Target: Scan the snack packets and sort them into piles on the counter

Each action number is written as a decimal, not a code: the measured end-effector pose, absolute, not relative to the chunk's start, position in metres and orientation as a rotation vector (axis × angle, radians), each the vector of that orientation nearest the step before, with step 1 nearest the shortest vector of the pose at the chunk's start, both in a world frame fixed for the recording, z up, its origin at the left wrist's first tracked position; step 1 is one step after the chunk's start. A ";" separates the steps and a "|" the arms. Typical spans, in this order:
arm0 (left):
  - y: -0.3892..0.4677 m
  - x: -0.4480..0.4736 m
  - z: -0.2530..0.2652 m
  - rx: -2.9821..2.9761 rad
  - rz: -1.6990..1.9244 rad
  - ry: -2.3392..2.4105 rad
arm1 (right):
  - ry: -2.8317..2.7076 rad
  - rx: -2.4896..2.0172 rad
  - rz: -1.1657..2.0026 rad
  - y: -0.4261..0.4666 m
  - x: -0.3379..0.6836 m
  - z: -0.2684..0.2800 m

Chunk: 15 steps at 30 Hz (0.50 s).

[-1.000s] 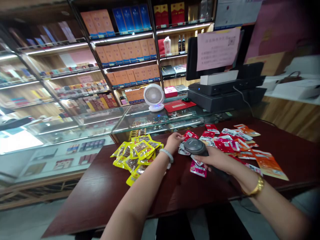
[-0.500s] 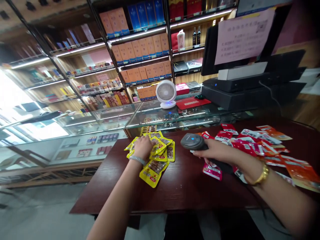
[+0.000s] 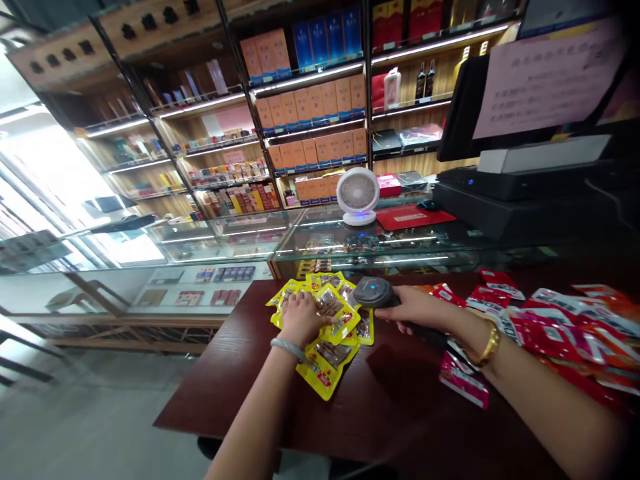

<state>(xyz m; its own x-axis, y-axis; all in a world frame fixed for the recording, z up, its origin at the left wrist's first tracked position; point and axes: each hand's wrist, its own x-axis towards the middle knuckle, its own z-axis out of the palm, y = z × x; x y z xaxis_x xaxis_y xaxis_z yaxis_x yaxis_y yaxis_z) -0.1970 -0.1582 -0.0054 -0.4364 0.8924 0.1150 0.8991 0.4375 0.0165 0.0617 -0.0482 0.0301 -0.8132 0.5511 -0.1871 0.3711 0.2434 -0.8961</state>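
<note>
My left hand [image 3: 301, 319], with a pale bangle at the wrist, is over a heap of yellow snack packets [image 3: 330, 373]. Its thumb presses along the front of one yellow packet with a clear window [image 3: 345, 323], gripping its left side; the fingertips are partly hidden. My right hand [image 3: 413, 308], wearing a gold bracelet, is wrapped round the handle of a dark grey barcode scanner [image 3: 373, 292]. The scanner's head, with a small blue light, hangs just right of the yellow heap and points towards it. Beneath my right forearm lies a pink packet [image 3: 465, 380].
Red, white and orange packets [image 3: 550, 333] are spread over the right of the dark wooden table [image 3: 400, 420]. Behind it stand a glass display counter [image 3: 320, 233], a white fan [image 3: 358, 193], a red mat [image 3: 415, 217] and a monitor [image 3: 463, 110]. Stocked shelves line the back.
My right hand has brought the scanner leftwards, close to the yellow packets. My left thumb now stretches across a packet that has shifted upward and right. The camera view has turned slightly.
</note>
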 end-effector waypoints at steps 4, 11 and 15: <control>-0.163 -0.199 -0.014 -1.590 -0.239 -2.523 | -2.238 -0.845 1.728 -0.043 0.082 0.023; -0.162 -0.182 -0.001 -1.594 -0.735 -2.667 | -2.056 -0.716 1.864 -0.038 0.111 0.020; -0.158 -0.164 0.023 -1.481 -0.915 -2.576 | -1.996 -0.635 1.888 -0.033 0.128 0.019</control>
<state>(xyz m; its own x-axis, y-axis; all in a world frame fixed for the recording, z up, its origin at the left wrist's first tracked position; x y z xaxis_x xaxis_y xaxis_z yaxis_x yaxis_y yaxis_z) -0.1641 -0.1581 0.0225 -0.5457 0.7798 0.3069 0.7987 0.3731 0.4721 0.1281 -0.0328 0.0187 -0.8498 0.5225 -0.0700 0.0988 0.0273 -0.9947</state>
